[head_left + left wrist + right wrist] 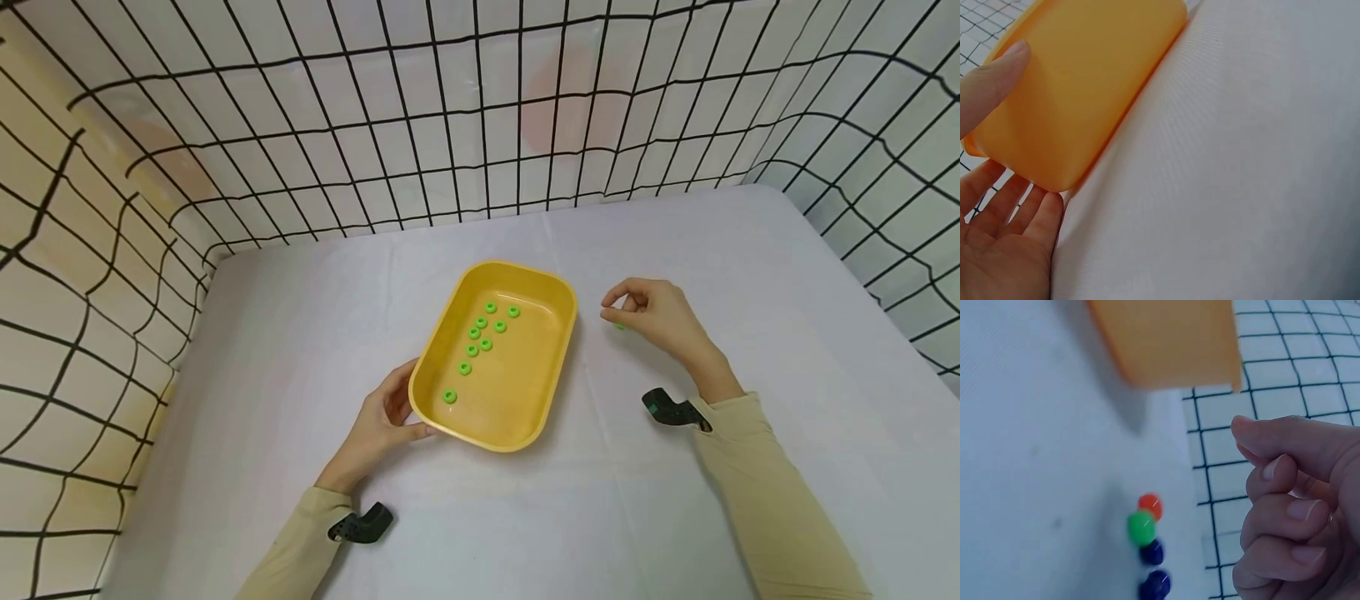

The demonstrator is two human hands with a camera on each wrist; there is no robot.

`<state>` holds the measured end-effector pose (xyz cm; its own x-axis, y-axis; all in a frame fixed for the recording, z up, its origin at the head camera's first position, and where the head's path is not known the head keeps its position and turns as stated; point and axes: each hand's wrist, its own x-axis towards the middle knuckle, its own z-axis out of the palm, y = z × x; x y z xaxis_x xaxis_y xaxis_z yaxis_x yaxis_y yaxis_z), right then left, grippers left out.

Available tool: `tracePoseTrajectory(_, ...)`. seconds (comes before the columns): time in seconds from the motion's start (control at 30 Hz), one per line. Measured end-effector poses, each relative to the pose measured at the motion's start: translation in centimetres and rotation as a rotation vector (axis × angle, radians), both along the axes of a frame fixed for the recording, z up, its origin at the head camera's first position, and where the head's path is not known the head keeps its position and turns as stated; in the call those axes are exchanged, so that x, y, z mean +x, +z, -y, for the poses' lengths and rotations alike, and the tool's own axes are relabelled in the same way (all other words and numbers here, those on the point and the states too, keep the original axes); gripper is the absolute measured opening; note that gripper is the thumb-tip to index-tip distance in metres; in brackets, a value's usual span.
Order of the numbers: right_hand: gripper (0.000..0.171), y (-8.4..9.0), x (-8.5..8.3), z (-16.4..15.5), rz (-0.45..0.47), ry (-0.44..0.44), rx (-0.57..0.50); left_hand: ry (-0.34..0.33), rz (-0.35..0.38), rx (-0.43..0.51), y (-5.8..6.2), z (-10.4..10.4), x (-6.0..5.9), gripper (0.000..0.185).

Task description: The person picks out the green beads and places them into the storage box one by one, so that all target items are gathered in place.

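Observation:
A yellow rectangular tray (517, 400) stands on the white-covered table, with several small green ring-shaped beads (486, 344) scattered on its floor. My left hand (382, 421) grips the tray's near left corner, thumb on one side and fingers on the other. To the right of the tray, my right hand (656, 317) is held over the table, fingers curled and thumb close to the forefinger. No thing shows between those fingertips. Below it, a green bead (1142, 527) lies on the cloth beside a red-orange bead (1151, 505) and dark blue beads (1155, 584), blurred in the right wrist view.
Black wire mesh (480, 117) rises along the table's back and sides, with pale sheeting behind it. White cloth (510, 517) covers the table. A black wrist device (362, 523) is on the left wrist and another black device (675, 410) on the right.

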<state>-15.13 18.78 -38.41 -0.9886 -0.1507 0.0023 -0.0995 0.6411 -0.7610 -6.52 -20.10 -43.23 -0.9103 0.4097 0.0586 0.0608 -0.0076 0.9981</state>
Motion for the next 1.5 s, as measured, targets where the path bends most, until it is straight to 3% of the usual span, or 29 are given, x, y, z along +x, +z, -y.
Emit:
tracePoseTrajectory(0.17, 0.017, -1.5, 0.5, -1.6, -0.009, -0.036, 0.013, 0.007, -0.002, -0.009, 0.0, 0.0, 0.0, 0.085)
tracePoseTrajectory(0.47, 0.019, -3.1, 0.8, -2.8, -0.026, -0.013, 0.015, 0.003, 0.009, -0.002, 0.0, 0.0, 0.0, 0.085)
tracePoseTrajectory(0.63, 0.021, -3.7, 0.5, -3.0, -0.021, 0.001, 0.071, 0.005, 0.009, 0.002, 0.0, 0.0, 0.0, 0.086)
tracePoseTrajectory(1.5, 0.023, -4.2, -0.6, -2.9, 0.029, 0.043, 0.123, -0.001, 0.012, 0.013, 0.0, -0.1, 0.0, 0.085)
